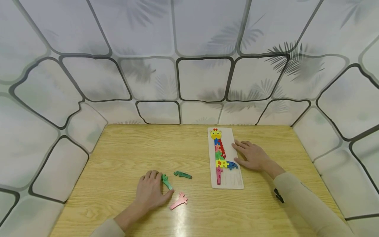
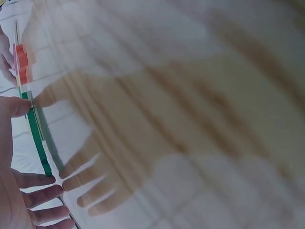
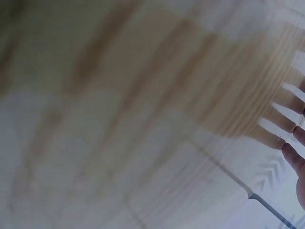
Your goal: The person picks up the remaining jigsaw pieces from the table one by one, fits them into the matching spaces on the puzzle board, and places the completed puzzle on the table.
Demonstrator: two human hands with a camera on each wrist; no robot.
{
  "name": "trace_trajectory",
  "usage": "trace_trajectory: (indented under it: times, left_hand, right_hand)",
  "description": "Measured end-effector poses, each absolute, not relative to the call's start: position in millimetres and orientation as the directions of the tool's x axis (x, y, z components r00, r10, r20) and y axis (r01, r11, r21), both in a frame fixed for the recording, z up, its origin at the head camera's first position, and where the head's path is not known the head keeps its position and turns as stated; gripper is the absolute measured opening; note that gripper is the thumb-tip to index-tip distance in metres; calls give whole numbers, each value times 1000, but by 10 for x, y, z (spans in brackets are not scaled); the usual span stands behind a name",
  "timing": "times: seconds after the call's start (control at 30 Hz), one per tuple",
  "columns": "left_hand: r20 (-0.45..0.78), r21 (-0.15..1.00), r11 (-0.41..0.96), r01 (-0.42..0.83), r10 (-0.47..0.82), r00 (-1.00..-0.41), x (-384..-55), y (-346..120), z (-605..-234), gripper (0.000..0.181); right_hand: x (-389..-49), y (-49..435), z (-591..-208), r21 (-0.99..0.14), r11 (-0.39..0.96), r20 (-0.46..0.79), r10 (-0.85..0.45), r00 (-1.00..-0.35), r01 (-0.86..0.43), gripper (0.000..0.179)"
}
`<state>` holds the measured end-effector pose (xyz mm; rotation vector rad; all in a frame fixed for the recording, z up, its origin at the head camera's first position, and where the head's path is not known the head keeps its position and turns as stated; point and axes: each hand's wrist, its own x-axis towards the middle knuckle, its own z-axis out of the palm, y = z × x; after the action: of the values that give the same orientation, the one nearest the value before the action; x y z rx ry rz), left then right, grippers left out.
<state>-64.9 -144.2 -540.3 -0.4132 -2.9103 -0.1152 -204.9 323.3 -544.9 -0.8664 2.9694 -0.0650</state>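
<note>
Wide across the scene runs the glossy surface [image 1: 130, 144], and that shine is the first worry: anything nudged here could skate. On its right half lies the giraffe board [image 1: 228, 134], partly filled, a pale lined patch bare at its near right corner.

Now the 2 hands. The right hand [image 1: 251, 156] grasps nothing; its fingers lie extended against the board's right edge. Too firm a push leftward, I'd judge, and the whole board slides; too light, and it may turn under pressure. Over on the left, the left hand [image 1: 151, 189] has a green piece [image 1: 166, 182] pinched, thumb at 1 end, finger at the other. Whether it's lifted clear, I can't tell. End-to-end holds like that look risky: squeeze off-centre and it could spin or pop out.

And look at the traffic! A loose pink piece [image 1: 179, 201] sits just right of the thumb, a dark green piece [image 1: 183, 175] just beyond, farther away. A low sweep rightward could clip both. Smallest danger of all, the tiny knobs: bring a piece in wrongly turned, and they'd probably jam or lift a neighbour.
</note>
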Motion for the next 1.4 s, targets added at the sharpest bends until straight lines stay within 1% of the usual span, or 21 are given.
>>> trace_trajectory:
  times: [0.37, 0.63, 1.0, 1.4]
  left_hand:
    - [209, 33, 950, 311, 298, -932, -663, -1436, -5360, 83]
    - [232, 56, 941, 334, 313, -921, -692, -1412, -5325, 82]
    - [172, 81, 926, 369, 352, -920, -703, -1334, -5252, 82]
    - [170, 66, 906, 418, 402, -900, -741, -1230, -5201, 80]
  right_hand:
    - [-2053, 3230, -5446, -61, 843, -35, -536, -843, -534, 74]
    - [-2049, 3233, -5443, -60, 844, -32, -535, -845, -532, 74]
    - [-2050, 3232, -5468, -62, 847, -30, -531, -847, -529, 74]
    - [-2042, 3241, -5454, -72, 850, -43, -526, -849, -523, 74]
